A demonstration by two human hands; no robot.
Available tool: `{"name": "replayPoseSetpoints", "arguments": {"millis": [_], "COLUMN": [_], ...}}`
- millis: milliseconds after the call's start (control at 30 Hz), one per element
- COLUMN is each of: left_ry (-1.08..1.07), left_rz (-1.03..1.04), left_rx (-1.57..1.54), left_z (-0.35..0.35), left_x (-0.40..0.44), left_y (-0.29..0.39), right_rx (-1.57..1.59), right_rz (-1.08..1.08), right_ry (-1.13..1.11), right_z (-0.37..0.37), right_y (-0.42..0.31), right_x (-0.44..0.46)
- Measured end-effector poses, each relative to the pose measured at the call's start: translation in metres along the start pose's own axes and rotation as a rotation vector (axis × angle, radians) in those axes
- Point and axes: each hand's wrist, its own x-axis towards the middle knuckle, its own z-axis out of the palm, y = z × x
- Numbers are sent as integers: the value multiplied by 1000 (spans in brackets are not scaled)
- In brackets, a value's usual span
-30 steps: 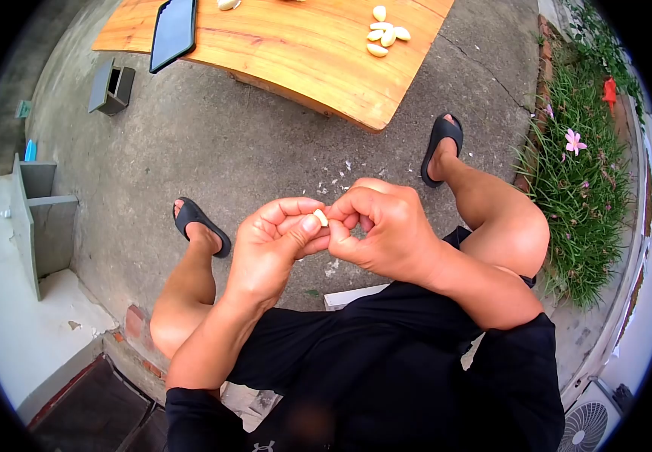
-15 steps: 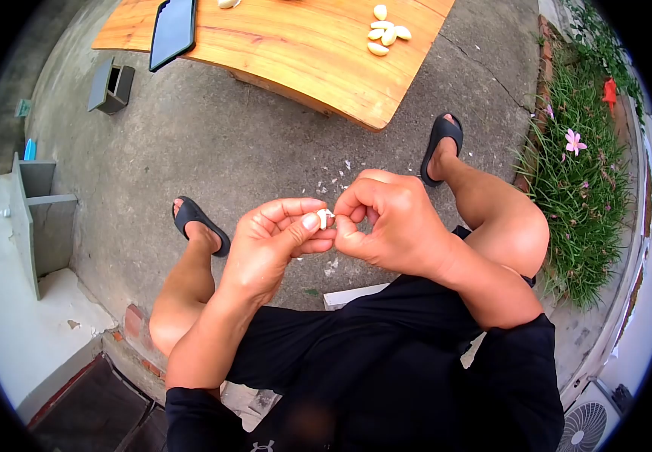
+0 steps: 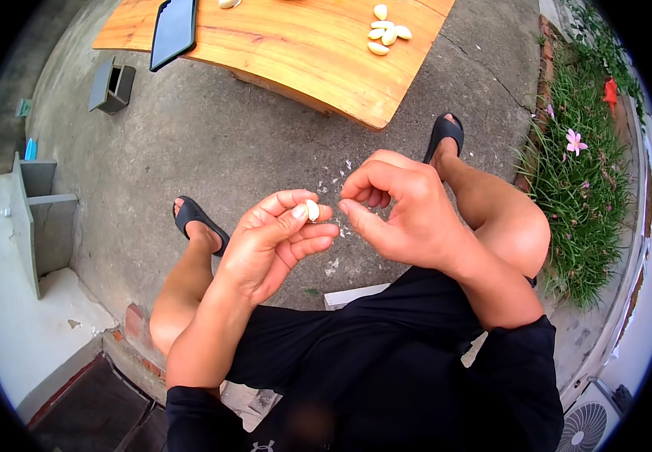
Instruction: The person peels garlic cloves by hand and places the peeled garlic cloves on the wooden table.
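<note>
Between thumb and forefinger, my left hand pinches a pale garlic clove above the concrete ground. Just to its right is my right hand, apart from the clove, with a small gap between thumb and forefinger and the other fingers curled. Nothing can be made out between those fingertips. Several peeled garlic cloves lie in a group on the right part of the wooden table. Another whitish garlic piece shows at the top edge of the view.
A dark-framed tablet overhangs the table's near edge. Small pale skin flakes are scattered on the ground between my feet. A grey box stands left of the table. Grass with pink flowers borders the right side.
My hands have moved apart. The right one has drawn back from the clove and its thumb and forefinger have parted, while the left one has shifted slightly left, still pinching the clove.
</note>
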Motion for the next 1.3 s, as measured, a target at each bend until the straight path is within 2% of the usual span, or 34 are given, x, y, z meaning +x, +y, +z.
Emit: {"name": "replayPoseSetpoints", "arguments": {"millis": [267,600,867,1300], "left_ry": [-32,-28,-42,-11], "left_rz": [15,-31,-53,-64], "left_rx": [53,146,72,109], "left_z": [2,5,8,6], "left_x": [-1,-4,-5,-6], "left_y": [-3,0,0,-1], "right_rx": [255,165,49,67], "right_rz": [40,5,-100,-90], "right_ry": [13,-55,-33,-104], "right_z": [15,13,19,22], "right_y": [5,5,8,8], "right_x": [-3,-1,-3,-7]}}
